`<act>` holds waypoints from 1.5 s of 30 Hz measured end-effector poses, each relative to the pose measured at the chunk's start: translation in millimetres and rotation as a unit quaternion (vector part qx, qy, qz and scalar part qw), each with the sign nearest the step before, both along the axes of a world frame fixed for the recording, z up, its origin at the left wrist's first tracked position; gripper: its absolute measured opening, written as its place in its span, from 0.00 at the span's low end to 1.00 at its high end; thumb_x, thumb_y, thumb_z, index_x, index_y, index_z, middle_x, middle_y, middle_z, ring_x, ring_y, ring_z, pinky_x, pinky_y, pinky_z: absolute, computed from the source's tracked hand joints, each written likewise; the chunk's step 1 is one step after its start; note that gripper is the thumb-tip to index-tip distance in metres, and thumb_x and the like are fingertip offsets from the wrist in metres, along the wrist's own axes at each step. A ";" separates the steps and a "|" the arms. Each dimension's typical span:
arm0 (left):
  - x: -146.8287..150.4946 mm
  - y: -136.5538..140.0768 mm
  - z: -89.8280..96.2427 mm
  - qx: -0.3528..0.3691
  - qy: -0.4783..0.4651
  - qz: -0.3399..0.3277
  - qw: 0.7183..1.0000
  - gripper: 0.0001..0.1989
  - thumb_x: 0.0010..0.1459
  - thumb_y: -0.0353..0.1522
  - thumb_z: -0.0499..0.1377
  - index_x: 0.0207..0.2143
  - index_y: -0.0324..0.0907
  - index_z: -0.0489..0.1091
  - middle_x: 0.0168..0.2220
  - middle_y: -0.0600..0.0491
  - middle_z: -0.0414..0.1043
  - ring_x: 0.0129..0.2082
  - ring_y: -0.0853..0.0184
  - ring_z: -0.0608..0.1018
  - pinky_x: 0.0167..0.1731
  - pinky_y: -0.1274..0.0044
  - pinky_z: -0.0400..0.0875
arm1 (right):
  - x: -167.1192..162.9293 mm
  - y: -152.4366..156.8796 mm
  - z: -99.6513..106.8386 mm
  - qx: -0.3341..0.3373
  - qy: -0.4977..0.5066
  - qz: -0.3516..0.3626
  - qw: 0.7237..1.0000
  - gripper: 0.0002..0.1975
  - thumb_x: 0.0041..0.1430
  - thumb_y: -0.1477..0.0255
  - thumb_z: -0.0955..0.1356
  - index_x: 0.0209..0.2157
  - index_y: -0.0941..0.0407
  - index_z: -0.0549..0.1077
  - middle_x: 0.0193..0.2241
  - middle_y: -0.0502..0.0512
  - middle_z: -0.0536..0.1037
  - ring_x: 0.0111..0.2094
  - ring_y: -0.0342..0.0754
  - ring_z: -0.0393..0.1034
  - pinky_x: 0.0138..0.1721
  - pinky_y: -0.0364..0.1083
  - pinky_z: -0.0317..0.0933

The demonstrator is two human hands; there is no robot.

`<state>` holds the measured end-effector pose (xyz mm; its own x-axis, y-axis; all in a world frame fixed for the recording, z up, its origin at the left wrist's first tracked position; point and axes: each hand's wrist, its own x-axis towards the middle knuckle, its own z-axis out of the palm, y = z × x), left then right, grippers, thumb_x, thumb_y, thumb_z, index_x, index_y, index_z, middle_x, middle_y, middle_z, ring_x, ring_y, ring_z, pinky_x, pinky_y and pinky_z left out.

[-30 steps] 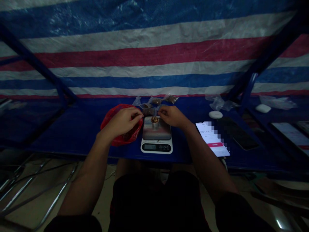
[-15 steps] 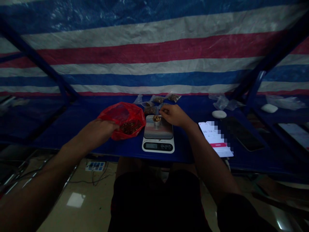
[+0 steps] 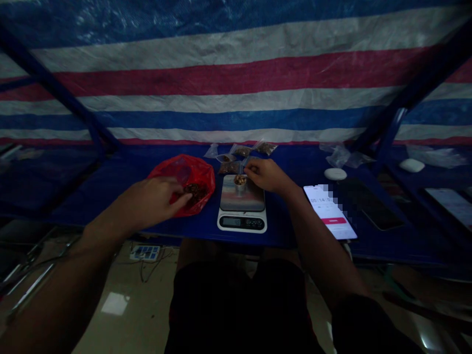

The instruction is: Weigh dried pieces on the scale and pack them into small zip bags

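My left hand (image 3: 157, 199) reaches over the opening of a red plastic bag (image 3: 202, 169) with thumb and fingers apart. Small dark-brown pieces (image 3: 195, 191) lie inside the bag, and its rim partly hides my fingertips. On a white digital scale (image 3: 242, 201) stands a small metal cup (image 3: 240, 187) heaped with light-brown, nut-like pieces (image 3: 240, 180). Just beyond the cup's right side is my right hand (image 3: 267, 174), fingers pinched together. What they hold, if anything, is too dark to make out. The scale's display is lit, its reading hard to read.
Small clear bags of brown pieces (image 3: 241, 150) lie behind the scale. To the right are a lit phone (image 3: 328, 211), a dark phone (image 3: 372, 204), a white oval case (image 3: 335, 174) and crumpled clear plastic (image 3: 339, 156). A striped tarp (image 3: 236, 78) hangs behind the blue table.
My left hand has moved from the bag's left rim to over its opening, thumb spreading out, and the bag has shifted slightly left. My right hand stays by the cup.
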<state>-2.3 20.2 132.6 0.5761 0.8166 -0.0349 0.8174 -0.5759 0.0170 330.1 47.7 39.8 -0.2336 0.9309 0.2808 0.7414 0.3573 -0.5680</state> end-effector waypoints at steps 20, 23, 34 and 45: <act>10.2 45.6 -51.6 -0.042 -0.057 -0.060 0.996 0.16 0.66 0.34 0.56 0.45 0.43 0.84 0.48 0.46 0.84 0.46 0.59 0.84 0.49 0.72 0.76 | 1.0 -1.2 2.4 0.005 0.001 0.006 1.000 0.10 0.68 0.72 0.66 0.35 0.58 0.80 0.33 0.58 0.83 0.32 0.49 0.74 0.34 0.45 0.57; 9.6 46.8 -49.4 -0.053 -0.068 -0.062 0.994 0.16 0.64 0.34 0.56 0.45 0.42 0.84 0.47 0.46 0.85 0.45 0.59 0.84 0.50 0.71 0.76 | 0.9 -0.8 1.8 0.008 0.000 0.009 1.000 0.10 0.68 0.72 0.67 0.36 0.58 0.80 0.33 0.58 0.83 0.32 0.48 0.73 0.34 0.45 0.56; 8.5 43.5 -45.4 -0.084 -0.065 -0.007 0.994 0.18 0.63 0.36 0.56 0.44 0.43 0.85 0.47 0.46 0.86 0.42 0.58 0.86 0.44 0.72 0.77 | 0.4 -0.8 1.5 0.007 0.009 0.011 1.000 0.09 0.68 0.73 0.67 0.36 0.58 0.79 0.33 0.57 0.83 0.32 0.48 0.74 0.34 0.45 0.57; -0.4 43.5 -50.2 -0.074 -0.123 -0.049 0.988 0.17 0.65 0.37 0.57 0.43 0.44 0.86 0.46 0.46 0.86 0.44 0.55 0.85 0.50 0.67 0.78 | 0.8 0.4 -0.6 0.005 0.013 0.016 1.000 0.09 0.68 0.73 0.67 0.35 0.58 0.80 0.33 0.56 0.82 0.32 0.47 0.71 0.35 0.45 0.56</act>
